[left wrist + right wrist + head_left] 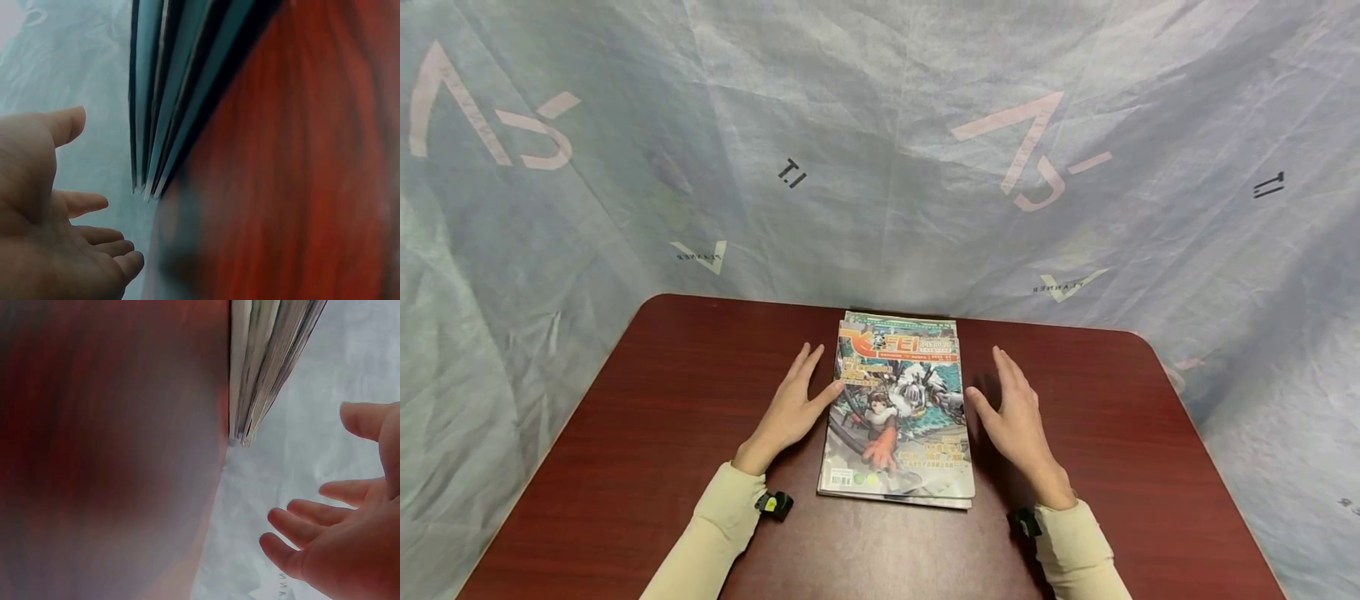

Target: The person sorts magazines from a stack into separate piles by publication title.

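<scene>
A stack of magazines (917, 425) lies on the table between the two hands in the head view. The top one has an illustrated cover with orange lettering and a figure with a red glove; the edge of another sticks out at the far end. My left hand (790, 412) is beside the stack's left edge, fingers extended and thumb tip close to it. On the opposite side my right hand (1017, 425) has its fingers spread and its thumb near the right edge. Both wrist views show several layered spines or page edges of the stack (169, 94) (259, 369), with neither hand gripping it.
The dark red wooden table (647, 433) has rounded far corners and reaches out to both sides of the stack. A grey printed cloth (880, 167) hangs behind and around it. Dark wrist devices (775, 505) sit by both cuffs.
</scene>
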A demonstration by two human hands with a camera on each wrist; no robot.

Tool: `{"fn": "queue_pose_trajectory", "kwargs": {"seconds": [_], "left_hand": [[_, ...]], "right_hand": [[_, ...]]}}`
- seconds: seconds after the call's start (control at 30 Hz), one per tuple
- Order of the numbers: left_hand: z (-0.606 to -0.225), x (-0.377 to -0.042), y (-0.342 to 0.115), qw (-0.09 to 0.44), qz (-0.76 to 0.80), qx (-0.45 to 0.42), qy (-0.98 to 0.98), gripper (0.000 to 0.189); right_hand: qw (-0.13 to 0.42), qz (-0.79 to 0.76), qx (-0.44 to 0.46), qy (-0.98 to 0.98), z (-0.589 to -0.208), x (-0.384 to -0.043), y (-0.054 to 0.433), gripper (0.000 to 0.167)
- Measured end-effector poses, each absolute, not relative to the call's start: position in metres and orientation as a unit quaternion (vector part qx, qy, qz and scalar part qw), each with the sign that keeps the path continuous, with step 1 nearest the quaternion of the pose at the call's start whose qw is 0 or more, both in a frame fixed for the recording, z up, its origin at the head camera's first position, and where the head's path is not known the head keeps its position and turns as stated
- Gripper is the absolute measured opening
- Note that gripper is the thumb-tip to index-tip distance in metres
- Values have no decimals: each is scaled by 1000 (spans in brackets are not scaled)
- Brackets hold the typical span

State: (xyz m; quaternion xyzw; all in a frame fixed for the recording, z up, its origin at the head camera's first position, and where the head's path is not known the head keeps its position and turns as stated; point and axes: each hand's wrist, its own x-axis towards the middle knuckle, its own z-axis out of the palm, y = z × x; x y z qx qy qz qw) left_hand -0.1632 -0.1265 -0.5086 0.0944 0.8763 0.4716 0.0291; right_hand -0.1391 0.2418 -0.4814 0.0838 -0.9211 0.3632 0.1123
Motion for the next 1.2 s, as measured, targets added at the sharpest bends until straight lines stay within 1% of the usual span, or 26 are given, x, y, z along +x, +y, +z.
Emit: {"fn": "queue_pose_trajectory", "kwargs": {"seconds": [0.47, 0.73, 1.03, 1.2], "left_hand": [[-516, -161, -122, 38, 468, 103, 877, 82], [-517, -160, -122, 42, 457, 112, 882, 78], [-517, -160, -120, 25, 448, 121, 886, 74], [-517, -160, -118, -1, 438, 131, 889, 72]], "right_hand": [[71, 369, 90, -922, -490, -140, 235, 78], [24, 393, 67, -917, -494, -139, 233, 75], [3, 407, 63, -911, -495, -141, 234, 73], [-7, 410, 68, -909, -496, -142, 233, 72]]}}
